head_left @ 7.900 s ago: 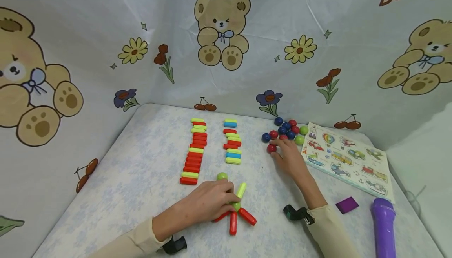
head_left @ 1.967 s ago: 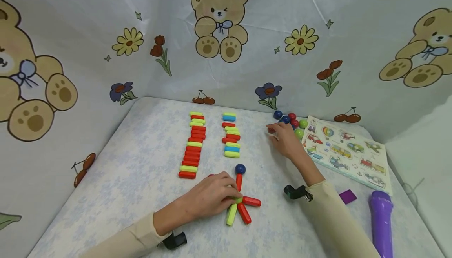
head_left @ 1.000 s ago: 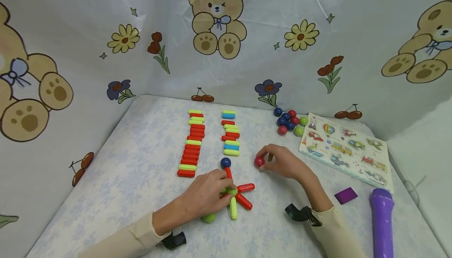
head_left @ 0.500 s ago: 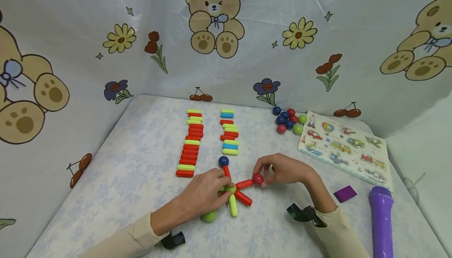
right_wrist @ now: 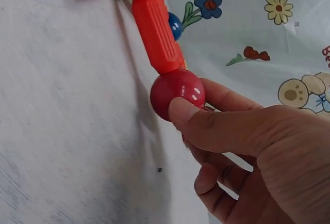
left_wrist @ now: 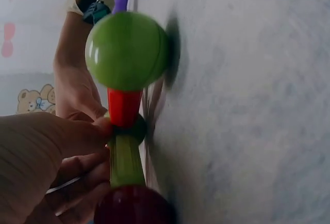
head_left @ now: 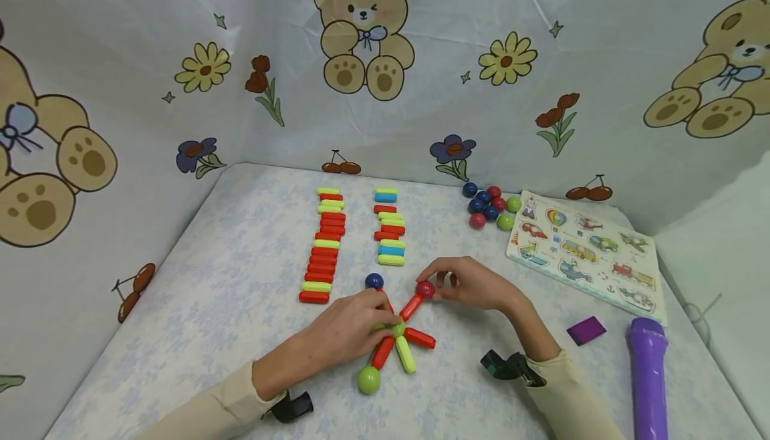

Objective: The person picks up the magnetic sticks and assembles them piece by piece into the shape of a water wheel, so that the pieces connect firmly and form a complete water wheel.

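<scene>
A star-shaped toy of sticks and balls lies before me. My left hand pinches its green centre ball. My right hand holds a red ball between thumb and fingers, right at the end of a red stick that joins the centre. Other sticks carry a blue ball and a large green ball. A yellow-green stick and a red stick have bare outer ends. In the left wrist view, another yellow-green stick leads to a dark red ball, covered by my left hand from above.
Two columns of red, yellow-green and blue sticks lie behind the toy. Loose balls cluster at the back, beside a picture board. To the right are a purple card and a purple microphone-shaped object.
A blue ball has joined the toy. My right hand has brought a red ball from the cluster to a red stick's end. The toy has turned counterclockwise under my left hand.
</scene>
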Available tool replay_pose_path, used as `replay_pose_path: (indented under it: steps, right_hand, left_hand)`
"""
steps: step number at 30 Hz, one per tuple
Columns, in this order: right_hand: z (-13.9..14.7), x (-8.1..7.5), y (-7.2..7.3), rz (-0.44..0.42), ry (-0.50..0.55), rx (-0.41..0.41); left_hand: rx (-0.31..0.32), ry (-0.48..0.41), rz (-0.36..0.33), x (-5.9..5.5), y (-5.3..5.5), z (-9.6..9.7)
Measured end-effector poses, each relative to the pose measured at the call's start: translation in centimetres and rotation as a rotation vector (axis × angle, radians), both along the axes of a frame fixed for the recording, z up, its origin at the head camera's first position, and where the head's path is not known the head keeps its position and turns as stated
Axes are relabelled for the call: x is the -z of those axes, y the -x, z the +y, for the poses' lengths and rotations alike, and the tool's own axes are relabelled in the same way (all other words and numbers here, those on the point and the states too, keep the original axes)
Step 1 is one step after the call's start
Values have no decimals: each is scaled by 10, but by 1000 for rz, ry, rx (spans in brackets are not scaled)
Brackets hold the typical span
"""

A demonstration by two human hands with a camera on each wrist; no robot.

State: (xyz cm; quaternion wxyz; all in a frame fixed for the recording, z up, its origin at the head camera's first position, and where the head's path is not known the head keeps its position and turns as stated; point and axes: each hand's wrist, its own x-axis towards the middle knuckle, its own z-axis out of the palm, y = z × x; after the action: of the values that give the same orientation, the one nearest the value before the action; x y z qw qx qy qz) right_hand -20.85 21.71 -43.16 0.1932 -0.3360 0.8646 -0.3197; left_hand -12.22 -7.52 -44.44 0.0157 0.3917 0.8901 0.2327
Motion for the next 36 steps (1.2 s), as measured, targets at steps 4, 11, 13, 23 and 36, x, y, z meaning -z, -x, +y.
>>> replay_pose_path:
  steps: [4,11,13,23,36]
  right_hand:
    - [-6,7,0,10,20,1]
    - [-5,7,5,48,26,27]
    - [0,5,10,110,13,88]
    - [44,12,51,412,-108,532]
    - [51,22,63,407,-222,653]
  left_hand:
    - [92,0,59,-1,4,-3]
    - [147,34,108,0,8,-2]
    - [157,49,119,0,8,-2]
    - [123,58,48,1,3,-5]
    - [52,32,17,-1,-1,-2]
